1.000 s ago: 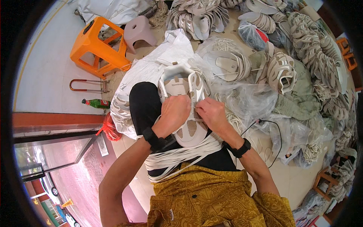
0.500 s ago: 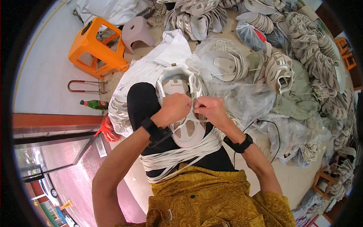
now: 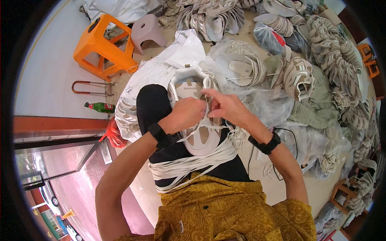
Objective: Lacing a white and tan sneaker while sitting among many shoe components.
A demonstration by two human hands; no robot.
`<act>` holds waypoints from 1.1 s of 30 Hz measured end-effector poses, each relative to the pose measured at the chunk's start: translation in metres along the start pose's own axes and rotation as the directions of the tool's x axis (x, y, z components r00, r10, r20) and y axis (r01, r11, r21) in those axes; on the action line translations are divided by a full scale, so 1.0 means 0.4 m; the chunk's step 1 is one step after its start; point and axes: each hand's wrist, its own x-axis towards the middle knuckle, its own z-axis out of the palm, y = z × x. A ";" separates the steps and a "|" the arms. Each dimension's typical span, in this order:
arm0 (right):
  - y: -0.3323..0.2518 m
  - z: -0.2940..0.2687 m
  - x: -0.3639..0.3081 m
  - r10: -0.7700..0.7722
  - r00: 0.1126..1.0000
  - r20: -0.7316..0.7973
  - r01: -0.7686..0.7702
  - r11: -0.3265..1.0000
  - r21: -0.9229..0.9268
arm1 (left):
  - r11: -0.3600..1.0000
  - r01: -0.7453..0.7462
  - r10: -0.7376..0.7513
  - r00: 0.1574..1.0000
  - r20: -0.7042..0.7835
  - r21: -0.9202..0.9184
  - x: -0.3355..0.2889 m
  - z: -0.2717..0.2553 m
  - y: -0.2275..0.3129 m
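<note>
A beige-and-white sneaker (image 3: 200, 146) rests on my lap, toe toward me and heel opening away. Over its left side my left hand (image 3: 188, 114) is closed at the lacing, its fingertips partly hidden. A white shoelace (image 3: 196, 130) comes out from under those fingers and crosses the toe mesh. My right hand (image 3: 231, 107) is open at the sneaker's right edge, index finger stretched over the collar and thumb apart from it. Across my black-clad thighs lies a thick bundle of white laces (image 3: 193, 164).
On the floor ahead are a white sack (image 3: 161, 68), clear plastic bags (image 3: 261, 106) and a nested stack of shoe uppers (image 3: 245, 70). More uppers (image 3: 329, 48) pile up along the right. An orange stool (image 3: 102, 48), a grey stool (image 3: 148, 34) and a green bottle (image 3: 99, 107) stand or lie at left.
My right hand has opened from a pinch at the lacing, its index finger reaching up along the collar. The left hand stays closed in nearly the same place. My view has shifted slightly.
</note>
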 end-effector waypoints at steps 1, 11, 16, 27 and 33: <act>-0.002 -0.006 0.005 -0.109 0.993 0.042 0.115 0.973 -0.201 | 0.989 -0.038 0.034 0.999 0.026 0.143 0.000 -0.004 0.002; -0.011 -0.006 0.007 -0.067 0.997 0.035 0.071 0.987 -0.141 | 0.637 0.106 -0.379 0.906 -0.190 -0.764 -0.175 -0.146 -0.050; -0.096 0.053 0.005 -0.286 0.955 -0.075 0.280 0.957 -0.073 | 0.606 -0.045 -0.310 0.906 -0.288 -0.794 -0.189 -0.140 0.027; 0.163 -0.269 0.028 0.331 0.913 -0.237 0.094 0.396 0.914 | -0.499 -0.641 -0.381 0.766 -0.517 -0.583 -0.343 -0.137 -0.268; 0.354 -0.878 -0.115 0.130 0.868 -0.480 0.369 0.477 0.798 | 0.030 -0.813 -0.804 0.326 -0.497 -0.582 -0.717 -0.239 -0.729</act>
